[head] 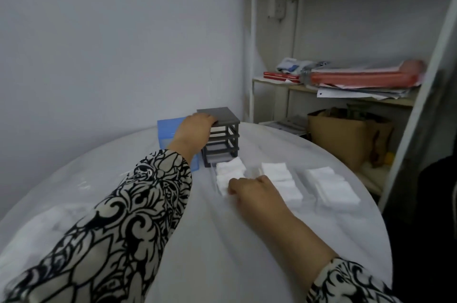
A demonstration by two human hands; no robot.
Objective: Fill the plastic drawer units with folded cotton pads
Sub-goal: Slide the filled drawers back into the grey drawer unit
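Drawer frame (222, 134) at table (197, 240) rear; three filled drawers (282, 180) before it, box (170, 129) left.

Two bare hands, long loose sleeves (118, 223) in cream fabric, bold black swirling floral print

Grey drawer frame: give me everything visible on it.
The grey drawer frame stands upright on the white-covered table, near its far edge by the wall. It looks like dark grey plastic: a flat square top over open tiers, with no drawers seated in the upper slots. The left hand rests on its top left edge. A blue box sits beside it on the left; a clear drawer of cotton pads lies at its base.
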